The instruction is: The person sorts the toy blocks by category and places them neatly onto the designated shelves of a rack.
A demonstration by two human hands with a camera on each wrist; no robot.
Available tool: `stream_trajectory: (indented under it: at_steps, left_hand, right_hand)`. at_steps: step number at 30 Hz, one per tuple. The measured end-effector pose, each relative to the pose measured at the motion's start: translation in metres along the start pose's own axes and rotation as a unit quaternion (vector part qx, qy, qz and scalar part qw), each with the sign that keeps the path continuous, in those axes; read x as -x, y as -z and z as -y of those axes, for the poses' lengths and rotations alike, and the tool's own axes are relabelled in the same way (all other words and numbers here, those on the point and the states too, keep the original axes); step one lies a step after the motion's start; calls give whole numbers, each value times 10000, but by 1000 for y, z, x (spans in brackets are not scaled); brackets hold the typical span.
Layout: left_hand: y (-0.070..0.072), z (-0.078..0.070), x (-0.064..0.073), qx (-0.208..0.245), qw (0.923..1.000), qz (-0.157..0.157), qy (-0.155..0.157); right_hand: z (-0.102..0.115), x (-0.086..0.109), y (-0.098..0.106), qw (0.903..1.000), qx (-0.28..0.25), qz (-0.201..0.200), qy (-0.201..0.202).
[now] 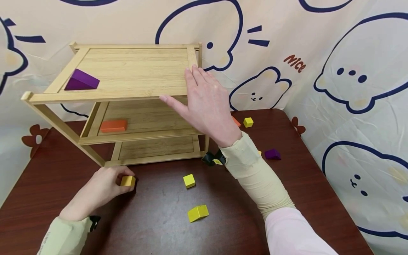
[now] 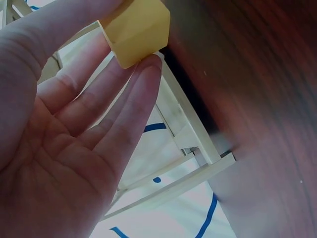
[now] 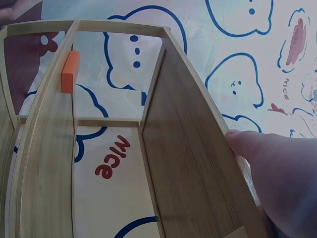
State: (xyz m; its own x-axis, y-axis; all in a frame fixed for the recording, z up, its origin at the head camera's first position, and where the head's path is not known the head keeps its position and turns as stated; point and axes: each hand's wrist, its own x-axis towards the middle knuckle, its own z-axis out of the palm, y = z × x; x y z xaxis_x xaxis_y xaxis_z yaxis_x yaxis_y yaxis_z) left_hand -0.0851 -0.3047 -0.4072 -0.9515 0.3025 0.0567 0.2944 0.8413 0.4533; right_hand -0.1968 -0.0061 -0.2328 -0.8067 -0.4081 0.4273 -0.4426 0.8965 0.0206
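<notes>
My left hand (image 1: 98, 189) pinches a yellow block (image 1: 128, 181) between thumb and fingers, low at the table near the shelf's front left foot. In the left wrist view the yellow block (image 2: 138, 32) sits at the fingertips. The right hand (image 1: 208, 102) rests on the right end of the wooden shelf rack (image 1: 137, 71), fingers straight and thumb along the front edge. A purple wedge block (image 1: 81, 80) lies at the left of the top board. On the middle board is an orange block (image 1: 114, 125), also seen in the right wrist view.
In front of the rack lie a yellow cube (image 1: 189, 181) and a yellow angled block (image 1: 198, 213). Right of the rack are another yellow cube (image 1: 248, 122), a purple block (image 1: 272, 154) and a partly hidden orange piece (image 1: 236, 121). A printed curtain (image 1: 264, 21) hangs behind.
</notes>
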Motion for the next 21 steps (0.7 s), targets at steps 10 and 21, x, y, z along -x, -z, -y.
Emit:
stream_trajectory:
  at_steps: [10,21]
  left_hand:
    - [3,-1,-3,-166,9989,-339,-286]
    - [7,0,-7,-63,9990,-361,-238]
  right_hand:
    - [0,-1,0,10000,-23,-40,-3]
    - [0,0,0,10000,-45,-19,-13]
